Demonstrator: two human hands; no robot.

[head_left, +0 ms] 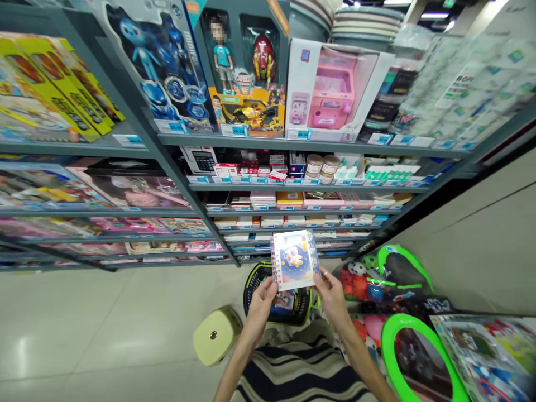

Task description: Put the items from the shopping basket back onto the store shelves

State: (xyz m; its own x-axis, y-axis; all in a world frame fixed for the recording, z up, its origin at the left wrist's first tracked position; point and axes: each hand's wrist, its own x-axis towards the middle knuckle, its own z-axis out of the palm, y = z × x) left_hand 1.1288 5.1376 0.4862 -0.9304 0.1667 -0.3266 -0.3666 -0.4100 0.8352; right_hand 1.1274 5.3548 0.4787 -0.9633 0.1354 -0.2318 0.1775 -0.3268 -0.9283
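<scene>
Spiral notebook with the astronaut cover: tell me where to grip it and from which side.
Grip the spiral notebook at its bottom corners, coming from below, as the left hand and right hand do. It stands upright, coil on the left edge, so probably keep fingers off the coil.

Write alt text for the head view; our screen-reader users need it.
Left hand and right hand hold a small spiral notebook before shop shelves of toys and stationery. A cream stool stands on the floor below.
</scene>
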